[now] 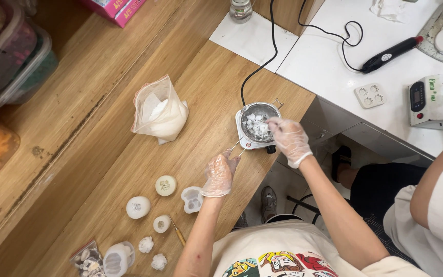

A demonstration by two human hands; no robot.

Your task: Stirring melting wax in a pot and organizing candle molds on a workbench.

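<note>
Both gloved hands sit near the middle of the frame. Her left hand (219,174) pinches the thin handle (238,146) of a small metal pot (258,120) — fingers closed on it. Her right hand (289,139) hovers at the pot's rim, fingers bunched, though I cannot tell if it grips anything. White chunks (256,124) lie inside the pot, which stands on a little white hot plate (247,142) at the wooden table (129,169) edge. Left of it slumps a plastic bag (159,110) of white flakes — small white molds (138,206) dot the lower left.
</note>
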